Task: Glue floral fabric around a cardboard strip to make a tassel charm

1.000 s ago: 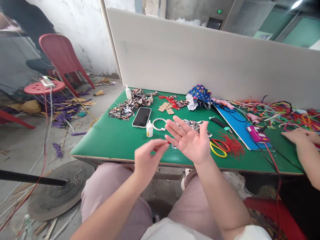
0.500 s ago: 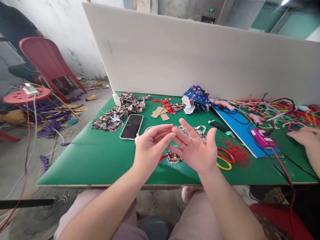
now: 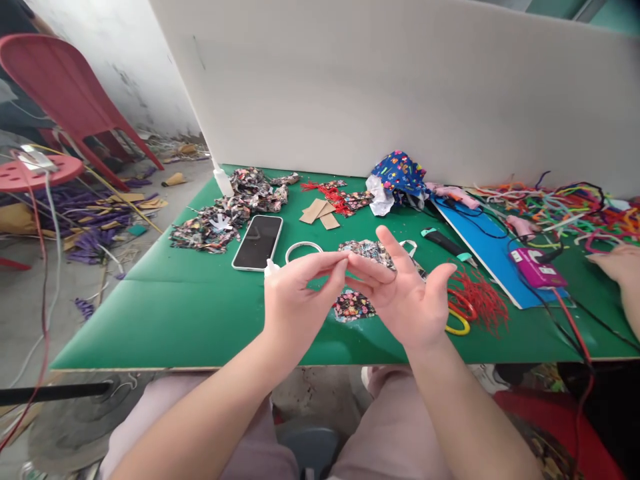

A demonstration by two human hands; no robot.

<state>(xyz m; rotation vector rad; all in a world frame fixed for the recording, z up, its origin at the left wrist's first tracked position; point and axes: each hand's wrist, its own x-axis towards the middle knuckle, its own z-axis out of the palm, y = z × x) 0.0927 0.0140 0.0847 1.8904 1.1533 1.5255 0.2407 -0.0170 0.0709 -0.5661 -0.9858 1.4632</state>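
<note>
My left hand (image 3: 300, 307) is closed in a pinch, thumb and fingers around a fingertip of my right hand (image 3: 410, 300). The right palm faces up, its index finger and thumb stretched well apart. If anything tiny sits between the touching fingertips, I cannot make it out. Just below them lies a dark flowered fabric piece (image 3: 354, 305), and behind them a grey patterned fabric piece (image 3: 363, 251), partly hidden. A white ring (image 3: 304, 246) rests beyond the left hand. Scissors with yellow and red handles (image 3: 459, 324) lie partly covered by the right hand.
A phone (image 3: 258, 243), cardboard pieces (image 3: 320, 212), fabric scraps (image 3: 205, 231) and a glue bottle (image 3: 222, 180) are on the left. Rightward are a cutter (image 3: 447, 245), red threads (image 3: 480, 300), a blue board (image 3: 500, 267) and a magenta box with cables (image 3: 537, 268). Another person's hand (image 3: 617, 267) is at far right.
The view has tilted down slightly. The right middle fingers have folded closer together toward the left hand's pinch, and both hands remain in contact. More of the white ring shows.
</note>
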